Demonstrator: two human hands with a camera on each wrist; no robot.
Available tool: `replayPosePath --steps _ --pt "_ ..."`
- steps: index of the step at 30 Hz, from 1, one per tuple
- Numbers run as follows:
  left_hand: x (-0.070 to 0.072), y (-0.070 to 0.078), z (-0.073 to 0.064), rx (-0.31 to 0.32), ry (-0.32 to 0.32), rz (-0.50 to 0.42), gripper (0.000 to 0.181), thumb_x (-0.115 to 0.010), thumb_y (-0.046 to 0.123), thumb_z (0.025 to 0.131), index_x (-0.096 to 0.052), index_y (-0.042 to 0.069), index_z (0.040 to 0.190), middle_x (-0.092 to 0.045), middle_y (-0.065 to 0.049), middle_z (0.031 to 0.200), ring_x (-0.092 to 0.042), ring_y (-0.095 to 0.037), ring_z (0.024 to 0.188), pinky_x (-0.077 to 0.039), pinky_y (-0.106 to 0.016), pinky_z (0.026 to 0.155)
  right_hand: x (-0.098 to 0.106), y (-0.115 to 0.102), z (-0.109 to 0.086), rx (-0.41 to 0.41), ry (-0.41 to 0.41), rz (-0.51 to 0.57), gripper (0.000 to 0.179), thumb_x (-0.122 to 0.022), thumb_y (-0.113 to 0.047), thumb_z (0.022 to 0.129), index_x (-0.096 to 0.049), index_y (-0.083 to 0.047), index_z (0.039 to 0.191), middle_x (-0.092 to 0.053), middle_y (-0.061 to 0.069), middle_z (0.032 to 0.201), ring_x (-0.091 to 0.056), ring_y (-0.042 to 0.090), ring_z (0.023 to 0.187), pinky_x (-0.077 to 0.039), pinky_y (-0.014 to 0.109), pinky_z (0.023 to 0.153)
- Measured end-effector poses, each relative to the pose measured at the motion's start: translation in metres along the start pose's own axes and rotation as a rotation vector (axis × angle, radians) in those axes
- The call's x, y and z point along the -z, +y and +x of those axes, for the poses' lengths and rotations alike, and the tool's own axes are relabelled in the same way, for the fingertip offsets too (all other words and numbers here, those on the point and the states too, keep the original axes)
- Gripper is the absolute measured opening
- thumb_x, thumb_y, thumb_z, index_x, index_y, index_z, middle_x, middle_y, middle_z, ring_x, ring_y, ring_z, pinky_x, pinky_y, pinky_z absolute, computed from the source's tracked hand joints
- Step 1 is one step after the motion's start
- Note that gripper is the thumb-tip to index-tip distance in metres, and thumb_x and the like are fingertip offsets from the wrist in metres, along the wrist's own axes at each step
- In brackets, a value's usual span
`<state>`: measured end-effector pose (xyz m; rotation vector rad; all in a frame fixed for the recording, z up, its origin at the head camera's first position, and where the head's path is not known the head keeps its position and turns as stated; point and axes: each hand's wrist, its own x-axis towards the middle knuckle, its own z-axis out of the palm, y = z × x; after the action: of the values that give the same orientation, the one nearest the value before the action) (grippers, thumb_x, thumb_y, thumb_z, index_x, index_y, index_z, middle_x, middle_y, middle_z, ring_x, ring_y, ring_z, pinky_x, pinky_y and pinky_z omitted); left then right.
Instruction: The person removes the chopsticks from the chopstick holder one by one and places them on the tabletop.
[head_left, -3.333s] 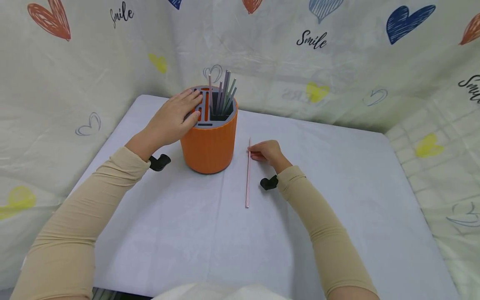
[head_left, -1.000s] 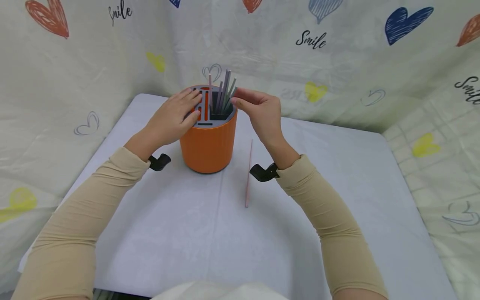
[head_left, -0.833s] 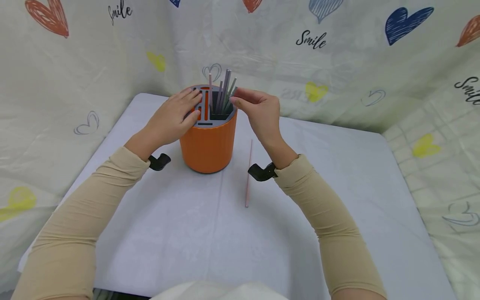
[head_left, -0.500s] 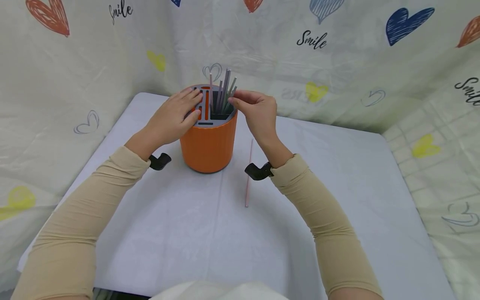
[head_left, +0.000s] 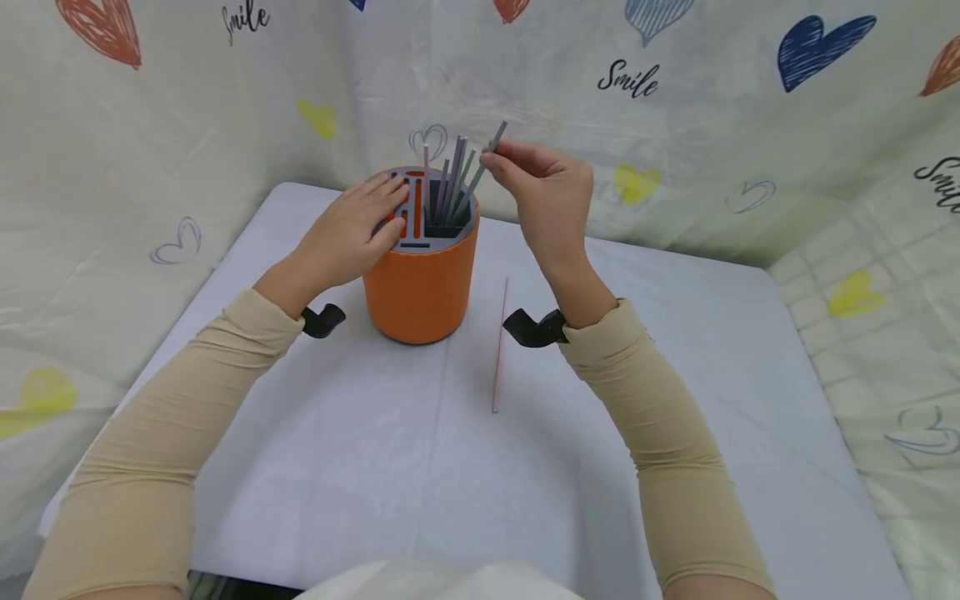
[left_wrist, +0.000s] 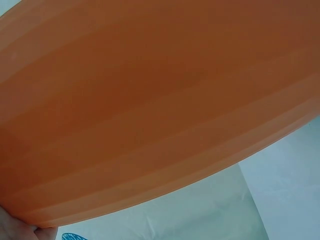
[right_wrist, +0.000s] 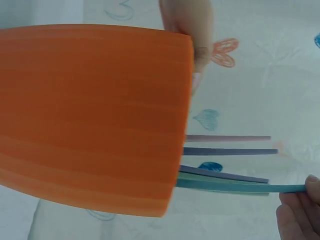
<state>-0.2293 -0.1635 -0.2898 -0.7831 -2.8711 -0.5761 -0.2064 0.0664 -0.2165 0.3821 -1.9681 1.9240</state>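
An orange utensil holder (head_left: pixel 420 296) with a grey slotted top (head_left: pixel 423 245) stands upright on the white-covered table. My left hand (head_left: pixel 348 237) rests over the left part of that top, fingers extended and thumb toward the near side. Above the holder's right rim, my right hand (head_left: pixel 551 187) pinches a thin blue-green straw (right_wrist: pixel 240 187) near its upper end. The straw slants, its lower end still within the open compartment and hidden by the wall. Several other straws (head_left: pixel 455 175), purple, pink and green, stand in the same compartment. A pink straw (head_left: pixel 498 367) lies on the table.
The white table (head_left: pixel 390 467) extends in front and to the right. A light curtain (head_left: pixel 547 125) with printed hearts closes off the back and sides, close behind the holder. Black wrist cameras (head_left: pixel 534 327) sit under both wrists.
My right hand left the pink straw on the table, went up to the holder, and has just drawn the blue-green straw partway up and right. The left hand stays in place.
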Motion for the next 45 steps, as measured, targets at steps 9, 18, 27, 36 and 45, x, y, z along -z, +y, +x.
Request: replayPosePath --steps 9,18,27,36,45 --pt "0.000 0.002 0.001 0.016 -0.003 0.017 0.054 -0.030 0.034 0.099 -0.028 0.006 0.146 -0.022 -0.009 0.153 -0.012 -0.024 0.144 -0.008 -0.038 0.119 0.013 -0.036 0.007 0.081 0.061 0.211 0.012 -0.074 0.003 0.073 -0.072 0.007 0.084 -0.071 0.006 0.076 -0.069 0.017 0.075 -0.057 0.028 0.079" --pt "0.001 0.001 0.000 0.017 0.003 0.013 0.054 -0.031 0.034 0.099 -0.029 0.005 0.145 -0.025 -0.010 0.153 -0.013 -0.024 0.144 -0.008 -0.038 0.119 0.024 -0.056 0.006 0.158 0.138 0.269 0.010 -0.073 0.005 0.073 -0.070 0.008 0.083 -0.070 0.012 0.076 -0.069 0.022 0.073 -0.057 0.032 0.080" --pt "0.001 0.001 0.000 0.018 0.001 0.009 0.054 -0.030 0.034 0.099 -0.029 0.005 0.145 -0.024 -0.009 0.153 -0.013 -0.024 0.144 -0.008 -0.037 0.119 0.046 -0.072 0.007 0.137 0.186 0.405 0.024 -0.078 0.003 0.068 -0.068 0.012 0.087 -0.068 0.021 0.080 -0.068 0.032 0.077 -0.056 0.037 0.081" --pt "0.001 0.001 0.000 0.028 -0.004 0.024 0.055 -0.030 0.035 0.099 -0.027 0.007 0.146 -0.022 -0.008 0.153 -0.012 -0.023 0.144 -0.008 -0.038 0.119 0.084 -0.065 0.016 -0.054 0.160 0.379 0.035 -0.082 0.004 0.061 -0.068 0.014 0.092 -0.069 0.022 0.080 -0.069 0.031 0.074 -0.056 0.036 0.076" --pt "0.001 0.000 0.000 0.006 -0.001 0.007 0.055 -0.029 0.034 0.099 -0.029 0.005 0.145 -0.024 -0.010 0.153 -0.013 -0.025 0.144 -0.009 -0.038 0.119 0.119 -0.006 0.023 -0.406 0.002 0.323 0.027 -0.078 0.004 0.068 -0.069 0.009 0.092 -0.071 0.017 0.082 -0.071 0.029 0.076 -0.055 0.035 0.075"
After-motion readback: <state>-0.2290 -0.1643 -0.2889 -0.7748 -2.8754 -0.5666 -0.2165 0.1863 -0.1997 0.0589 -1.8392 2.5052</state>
